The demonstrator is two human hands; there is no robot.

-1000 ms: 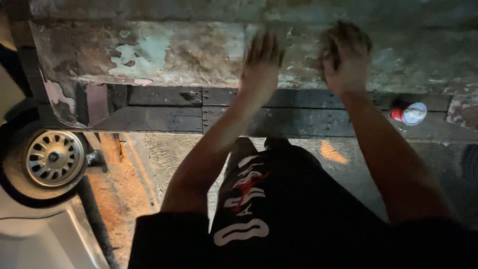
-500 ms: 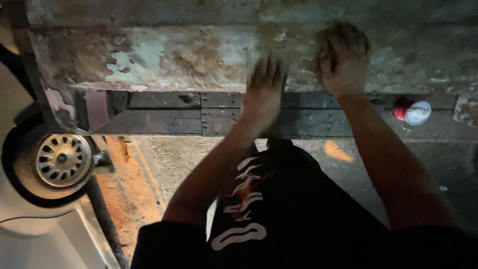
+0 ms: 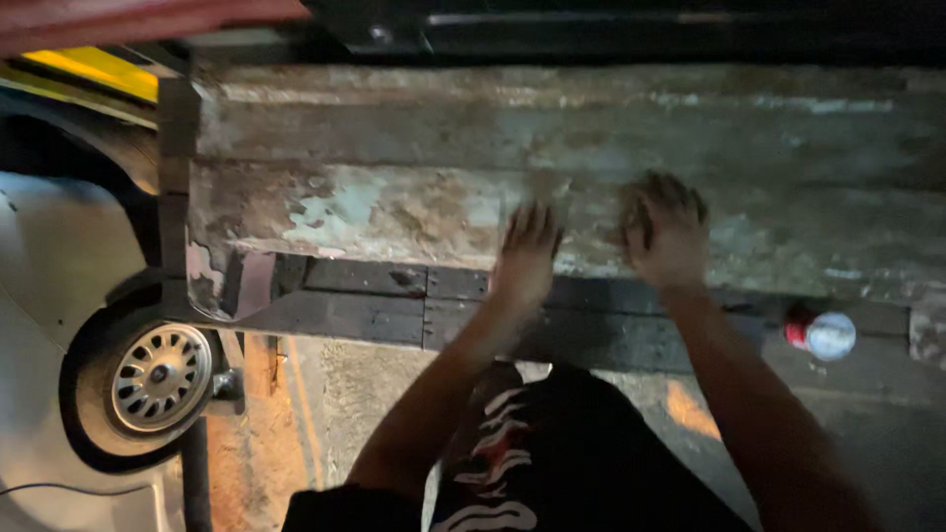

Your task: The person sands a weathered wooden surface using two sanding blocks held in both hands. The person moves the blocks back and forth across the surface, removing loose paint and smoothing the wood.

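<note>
Our left hand and right hand press flat, fingers spread, on a weathered, peeling panel; a car wheel sits left.

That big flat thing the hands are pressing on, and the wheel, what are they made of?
The panel looks like old painted metal or wood; pale green paint flakes off over brown, rusty-looking patches, so I cannot tell which. The wheel looks like a black rubber tyre around a shiny, silvery metal rim with slots.
</note>
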